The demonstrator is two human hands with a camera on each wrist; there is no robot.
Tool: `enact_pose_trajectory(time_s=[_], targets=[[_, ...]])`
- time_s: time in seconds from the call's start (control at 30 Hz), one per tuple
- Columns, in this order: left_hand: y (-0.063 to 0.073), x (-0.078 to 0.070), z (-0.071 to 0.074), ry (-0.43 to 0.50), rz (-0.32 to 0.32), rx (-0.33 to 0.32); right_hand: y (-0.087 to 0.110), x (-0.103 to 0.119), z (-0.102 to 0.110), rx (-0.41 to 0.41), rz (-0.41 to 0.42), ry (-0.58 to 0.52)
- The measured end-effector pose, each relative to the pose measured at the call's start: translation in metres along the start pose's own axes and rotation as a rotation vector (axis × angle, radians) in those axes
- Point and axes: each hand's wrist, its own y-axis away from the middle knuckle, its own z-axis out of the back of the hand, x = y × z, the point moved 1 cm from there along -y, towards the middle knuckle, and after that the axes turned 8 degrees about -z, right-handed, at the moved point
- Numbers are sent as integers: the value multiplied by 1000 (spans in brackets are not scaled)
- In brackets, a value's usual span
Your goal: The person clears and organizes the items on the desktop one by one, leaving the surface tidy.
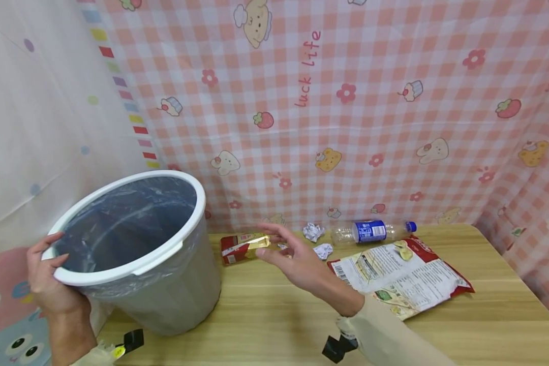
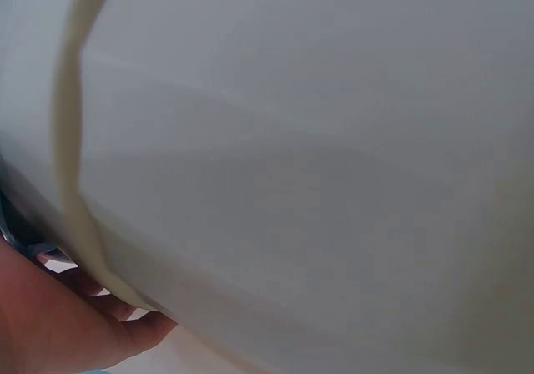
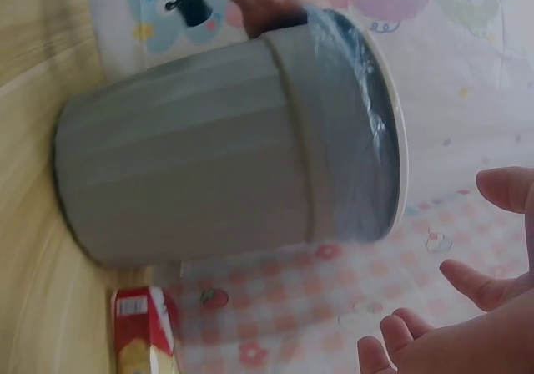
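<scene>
My left hand point(image 1: 57, 287) grips the white rim of a grey trash bin point(image 1: 183, 290), its fingers hooked over the edge. The bin leans toward the left and has a clear plastic liner inside. In the left wrist view the bin's wall point(image 2: 292, 182) fills most of the picture. My right hand point(image 1: 304, 262) hovers over the table, fingers spread and holding nothing. Nearest to it is a red and gold package point(image 1: 240, 249), lying beside the bin. Two crumpled paper balls point(image 1: 313, 232) lie just behind the right hand, one partly covered by it.
A clear plastic bottle point(image 1: 370, 232) with a blue label and cap lies on its side at the back. In front of it sits a red and white chip bag point(image 1: 402, 277). A pink checked curtain point(image 1: 329, 127) hangs behind the wooden table point(image 1: 265, 315).
</scene>
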Motion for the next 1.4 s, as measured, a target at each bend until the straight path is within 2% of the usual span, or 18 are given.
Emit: enact_pose_trajectory(time_s=[0.37, 0.57, 0.8, 0.97, 1.13, 1.4], targets=[[0, 0, -1, 45, 6, 0, 24, -30, 35, -79, -75, -67], [-1, 0, -1, -12, -7, 18, 39, -49, 55, -155, -127, -14], [-1, -1, 0, -62, -10, 26, 60, -70, 83, -161, -149, 15], [-1, -1, 0, -32, -11, 26, 75, -86, 101, -211, -235, 80], [-1, -1, 0, -26, -15, 26, 89, -103, 118, -241, -356, 144], [-1, -1, 1, -52, -6, 29, 111, -131, 143, -282, -526, 138]])
